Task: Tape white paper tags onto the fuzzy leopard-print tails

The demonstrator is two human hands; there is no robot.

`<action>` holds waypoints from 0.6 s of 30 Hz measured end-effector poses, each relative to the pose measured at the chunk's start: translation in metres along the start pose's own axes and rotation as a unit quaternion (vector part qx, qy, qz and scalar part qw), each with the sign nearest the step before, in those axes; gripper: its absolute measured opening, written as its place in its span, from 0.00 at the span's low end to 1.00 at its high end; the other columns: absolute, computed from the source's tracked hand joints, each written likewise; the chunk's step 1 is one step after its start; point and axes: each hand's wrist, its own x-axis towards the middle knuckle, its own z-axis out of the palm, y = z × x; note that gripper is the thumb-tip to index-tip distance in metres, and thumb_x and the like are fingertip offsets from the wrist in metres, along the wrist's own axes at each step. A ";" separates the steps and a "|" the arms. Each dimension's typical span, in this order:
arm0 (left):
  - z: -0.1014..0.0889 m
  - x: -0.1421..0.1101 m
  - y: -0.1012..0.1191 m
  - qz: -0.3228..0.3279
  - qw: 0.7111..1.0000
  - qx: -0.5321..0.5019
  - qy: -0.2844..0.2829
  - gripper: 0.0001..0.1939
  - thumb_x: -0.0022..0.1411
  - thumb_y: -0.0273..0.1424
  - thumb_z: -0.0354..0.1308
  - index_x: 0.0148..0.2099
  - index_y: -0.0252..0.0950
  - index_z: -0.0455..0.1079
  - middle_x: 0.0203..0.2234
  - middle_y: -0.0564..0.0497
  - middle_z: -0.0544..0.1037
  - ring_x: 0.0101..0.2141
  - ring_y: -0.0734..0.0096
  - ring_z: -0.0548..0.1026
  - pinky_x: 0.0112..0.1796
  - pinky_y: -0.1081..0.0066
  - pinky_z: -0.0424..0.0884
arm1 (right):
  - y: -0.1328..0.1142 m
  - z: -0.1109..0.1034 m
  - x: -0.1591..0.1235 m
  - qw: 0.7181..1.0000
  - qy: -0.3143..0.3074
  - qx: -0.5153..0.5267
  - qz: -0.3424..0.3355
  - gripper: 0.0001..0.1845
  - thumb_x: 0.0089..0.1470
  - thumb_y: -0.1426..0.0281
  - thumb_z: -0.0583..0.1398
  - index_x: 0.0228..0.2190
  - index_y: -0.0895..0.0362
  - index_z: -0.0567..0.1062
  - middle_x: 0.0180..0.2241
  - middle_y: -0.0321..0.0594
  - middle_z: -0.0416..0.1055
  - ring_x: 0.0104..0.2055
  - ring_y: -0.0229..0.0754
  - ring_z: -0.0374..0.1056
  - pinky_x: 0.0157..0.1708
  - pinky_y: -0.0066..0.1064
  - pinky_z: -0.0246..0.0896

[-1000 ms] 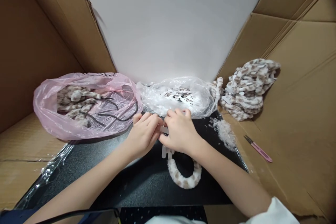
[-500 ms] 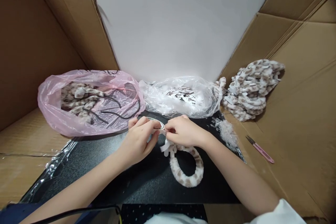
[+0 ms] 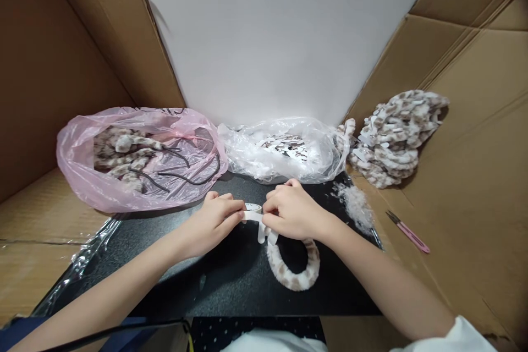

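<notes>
Now parted wider | pinching white strip (image 3: 252, 216) with left hand (image 3: 211, 226) | curling right hand (image 3: 293, 210), pinch unconfirmed | apparently exposing strip for handling, toward bench (image 3: 231, 289) rear edge

Soft light leaves sheen on the tabletop (image 3: 144, 231) and pink bag (image 3: 76, 159); the upper-right corner is dark.

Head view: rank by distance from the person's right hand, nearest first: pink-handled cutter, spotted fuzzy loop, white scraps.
From the right hand:
1. Spotted fuzzy loop: just below it in the picture.
2. White scraps: off to its right.
3. Pink-handled cutter: farther right, on the cardboard.
</notes>
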 end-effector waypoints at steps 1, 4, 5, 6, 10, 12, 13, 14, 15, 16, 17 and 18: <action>0.001 0.000 -0.001 -0.002 1.000 0.004 0.002 0.17 0.68 0.32 0.41 0.27 0.37 0.63 0.19 0.55 0.68 0.27 0.68 0.67 0.37 0.65 0.58 | 0.000 0.002 -0.001 1.000 0.005 0.000 0.001 0.16 0.51 0.72 0.54 0.14 0.59 0.67 0.21 0.35 0.69 0.30 0.37 0.61 0.40 0.36 0.42; 0.005 -0.001 -0.007 -0.015 0.999 0.028 0.027 0.18 0.68 0.35 0.42 0.27 0.36 0.63 0.18 0.56 0.67 0.26 0.69 0.66 0.36 0.65 0.58 | -0.001 0.007 -0.002 1.000 0.029 -0.004 0.004 0.16 0.51 0.72 0.54 0.14 0.60 0.66 0.21 0.34 0.68 0.29 0.36 0.60 0.40 0.36 0.41; 0.007 -0.001 -0.009 -0.020 0.998 0.038 0.041 0.18 0.68 0.35 0.42 0.27 0.36 0.63 0.18 0.56 0.67 0.26 0.69 0.66 0.36 0.65 0.58 | -0.001 0.008 -0.002 0.999 0.039 -0.004 0.008 0.17 0.52 0.72 0.55 0.14 0.60 0.66 0.21 0.34 0.68 0.29 0.36 0.59 0.40 0.37 0.41; 0.008 -0.002 -0.011 -0.025 0.997 0.048 0.057 0.19 0.68 0.35 0.42 0.26 0.36 0.62 0.18 0.56 0.67 0.26 0.69 0.65 0.35 0.65 0.57 | -0.001 0.009 -0.002 0.999 0.048 -0.003 0.013 0.17 0.52 0.71 0.55 0.14 0.60 0.66 0.21 0.34 0.67 0.29 0.35 0.59 0.41 0.37 0.42; 0.014 -0.004 -0.010 -0.035 0.992 0.075 0.098 0.18 0.67 0.33 0.43 0.25 0.36 0.62 0.16 0.55 0.67 0.26 0.67 0.65 0.34 0.65 0.56 | -0.004 0.010 0.003 0.995 0.084 0.000 0.051 0.19 0.53 0.58 0.59 0.19 0.58 0.70 0.26 0.36 0.71 0.35 0.40 0.63 0.46 0.41 0.42; 0.015 -0.006 -0.006 -0.034 0.991 0.078 0.105 0.17 0.67 0.32 0.43 0.25 0.37 0.62 0.17 0.54 0.67 0.26 0.67 0.65 0.34 0.65 0.55 | -0.006 0.010 0.008 0.995 0.073 -0.017 0.065 0.21 0.52 0.53 0.59 0.24 0.58 0.72 0.31 0.40 0.73 0.39 0.45 0.64 0.48 0.44 0.44; 0.015 -0.007 -0.004 -0.032 0.990 0.080 0.108 0.17 0.67 0.32 0.43 0.25 0.37 0.63 0.17 0.54 0.67 0.27 0.66 0.65 0.34 0.65 0.54 | -0.007 0.010 0.011 0.996 0.057 -0.030 0.067 0.21 0.52 0.51 0.59 0.26 0.58 0.73 0.32 0.42 0.73 0.40 0.47 0.65 0.48 0.46 0.45; 0.015 -0.008 -0.002 -0.027 0.990 0.083 0.112 0.17 0.67 0.32 0.44 0.26 0.37 0.63 0.17 0.54 0.68 0.27 0.66 0.65 0.34 0.65 0.54 | -0.008 0.011 0.014 0.996 0.038 -0.041 0.065 0.22 0.51 0.51 0.59 0.27 0.59 0.73 0.33 0.44 0.73 0.41 0.49 0.66 0.48 0.47 0.46; 0.015 -0.009 0.000 -0.021 0.989 0.087 0.117 0.16 0.66 0.31 0.44 0.26 0.37 0.63 0.18 0.53 0.68 0.27 0.66 0.65 0.33 0.65 0.54 | -0.009 0.011 0.016 0.997 0.020 -0.050 0.058 0.21 0.52 0.52 0.59 0.27 0.59 0.73 0.33 0.45 0.74 0.41 0.50 0.66 0.48 0.48 0.46; 0.015 -0.010 0.001 -0.015 0.988 0.091 0.122 0.16 0.66 0.31 0.45 0.26 0.37 0.63 0.18 0.53 0.69 0.27 0.66 0.65 0.33 0.65 0.53 | -0.010 0.011 0.018 0.997 0.008 -0.054 0.046 0.20 0.53 0.54 0.59 0.26 0.59 0.73 0.33 0.45 0.74 0.40 0.50 0.67 0.48 0.48 0.47; 0.014 -0.011 0.002 -0.009 0.987 0.095 0.128 0.16 0.66 0.31 0.45 0.26 0.37 0.64 0.18 0.53 0.69 0.27 0.66 0.65 0.33 0.65 0.53 | -0.010 0.011 0.020 0.998 0.005 -0.053 0.031 0.18 0.55 0.57 0.58 0.26 0.59 0.73 0.33 0.44 0.74 0.40 0.49 0.67 0.49 0.49 0.47; 0.014 -0.012 0.001 -0.006 0.987 0.096 0.132 0.16 0.67 0.32 0.45 0.26 0.37 0.64 0.18 0.53 0.69 0.27 0.66 0.65 0.33 0.65 0.53 | -0.011 0.011 0.020 0.999 0.010 -0.051 0.015 0.16 0.57 0.60 0.57 0.26 0.59 0.73 0.33 0.43 0.74 0.40 0.47 0.67 0.50 0.49 0.46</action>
